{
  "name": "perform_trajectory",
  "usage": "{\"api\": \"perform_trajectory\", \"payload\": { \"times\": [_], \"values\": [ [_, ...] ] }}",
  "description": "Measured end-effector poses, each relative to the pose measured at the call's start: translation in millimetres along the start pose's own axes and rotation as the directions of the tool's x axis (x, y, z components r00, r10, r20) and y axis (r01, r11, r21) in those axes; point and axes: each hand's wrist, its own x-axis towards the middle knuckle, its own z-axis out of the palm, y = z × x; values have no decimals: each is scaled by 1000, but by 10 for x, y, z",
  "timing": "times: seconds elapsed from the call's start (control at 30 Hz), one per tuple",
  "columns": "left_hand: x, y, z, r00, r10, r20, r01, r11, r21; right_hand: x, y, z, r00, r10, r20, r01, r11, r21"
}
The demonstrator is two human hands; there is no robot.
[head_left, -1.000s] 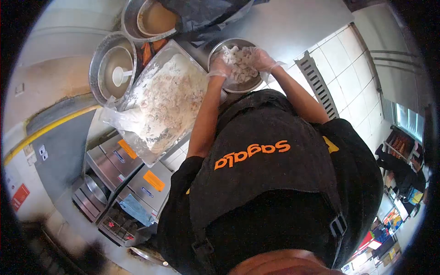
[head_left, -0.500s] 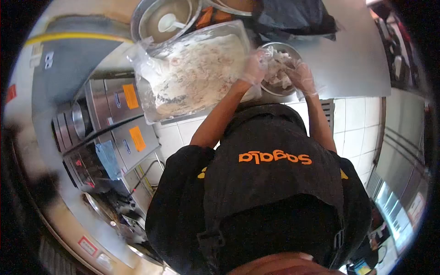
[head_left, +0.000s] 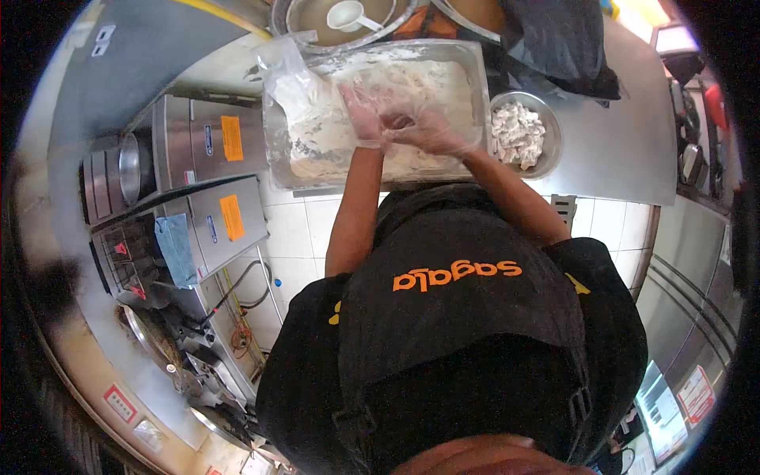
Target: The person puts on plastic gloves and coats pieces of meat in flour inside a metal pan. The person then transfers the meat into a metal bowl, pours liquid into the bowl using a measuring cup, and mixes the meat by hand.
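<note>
Both my hands wear clear, loose plastic gloves and are over a clear tub (head_left: 273,162) of white flour (head_left: 439,79). My left hand (head_left: 362,115) is stretched out above the flour, its fingertips blurred against it. My right hand (head_left: 435,134) comes across from the right, its fingers curled close to my left wrist and glove cuff. Whether they pinch the plastic there is unclear. To the right of the tub stands a round metal bowl (head_left: 552,150) with flour-coated pieces (head_left: 517,134) in it. A crumpled clear plastic bag (head_left: 289,67) lies over the tub's left corner.
Behind the tub stands a metal basin (head_left: 294,20) of cloudy liquid with a white ladle (head_left: 346,16) in it. A black plastic bag (head_left: 554,47) is at the back right on the steel table (head_left: 625,150). Steel cabinets (head_left: 202,170) with orange labels are at left.
Both hands have left the metal bowl and moved left over the flour tub, coming together. The pieces in the bowl look whiter and fuller in view. The camera view has shifted.
</note>
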Motion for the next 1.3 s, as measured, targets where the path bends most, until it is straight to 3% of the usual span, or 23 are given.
{"api": "perform_trajectory", "payload": {
  "times": [0.07, 0.13, 0.2, 0.33, 0.37, 0.47, 0.57, 0.67, 0.7, 0.77, 0.87, 0.9, 0.93, 1.0, 1.07, 1.1, 1.17, 1.27, 1.3],
  "values": [
    [327, -85, -513, 990, -84, 111, 96, 989, -114, 99, 106, 156, 999, 8, 49, -10, 1000, 26],
    [682, -293, -1065, 995, 8, 95, -2, 998, -69, 167, 246, 280, 997, 18, 70, -23, 997, 73],
    [676, -242, -1082, 996, 47, 77, -45, 999, -29, 178, 367, 393, 988, 6, 153, -1, 1000, -28],
    [236, 224, -437, 996, 77, 51, -80, 996, 49, 130, 252, 534, 973, 80, 217, -35, 978, -206],
    [246, 243, -418, 994, 97, 48, -100, 993, 68, 166, 296, 541, 979, 15, 204, 4, 996, -91],
    [624, 93, -873, 977, 189, 99, -205, 960, 190, 343, 281, 568, 971, 104, -215, -67, 983, 174],
    [484, 174, -590, 995, -42, 90, 32, 994, 108, 451, 158, 549, 988, 28, -151, -8, 991, 130],
    [910, -184, -1164, 927, 263, 268, -346, 877, 334, 506, 353, 522, 987, 107, -122, -98, 992, 82],
    [905, -183, -1134, 940, 253, 230, -318, 895, 314, 467, 302, 521, 992, 13, -127, -9, 1000, 29],
    [833, -141, -1006, 962, 230, 144, -262, 926, 273, 452, 210, 544, 993, 55, -105, -41, 991, 127],
    [886, 5, -911, 993, 77, 92, -96, 970, 223, 439, 203, 557, 996, 91, -7, -87, 964, 253],
    [920, 34, -955, 978, 136, 156, -192, 874, 446, 429, 208, 560, 995, 96, 34, -102, 951, 290],
    [963, 71, -994, 956, 175, 233, -286, 720, 632, 428, 232, 540, 993, 60, 100, -77, 983, 169],
    [1085, 147, -1057, 893, 192, 407, -447, 280, 849, 481, 327, 414, 970, 11, 243, 8, 997, -78],
    [1217, 188, -1157, 823, 118, 556, -521, -234, 821, 671, 493, 208, 983, 161, -92, -185, 888, -420],
    [1354, 85, -1329, 819, 62, 570, -520, -340, 784, 769, 591, 85, 945, 187, -268, -309, 780, -544],
    [1642, -179, -1723, 814, -48, 578, -510, -536, 673, 911, 743, -168, 879, -23, -475, -330, 691, -643],
    [1428, 11, -1158, 959, 75, 272, -219, -413, 884, 1276, 1168, -301, 931, 27, -364, -281, 690, -667],
    [1461, -16, -1147, 941, 40, 335, -280, -459, 843, 1281, 1033, -259, 941, 50, -336, -279, 679, -679]
  ]
}}
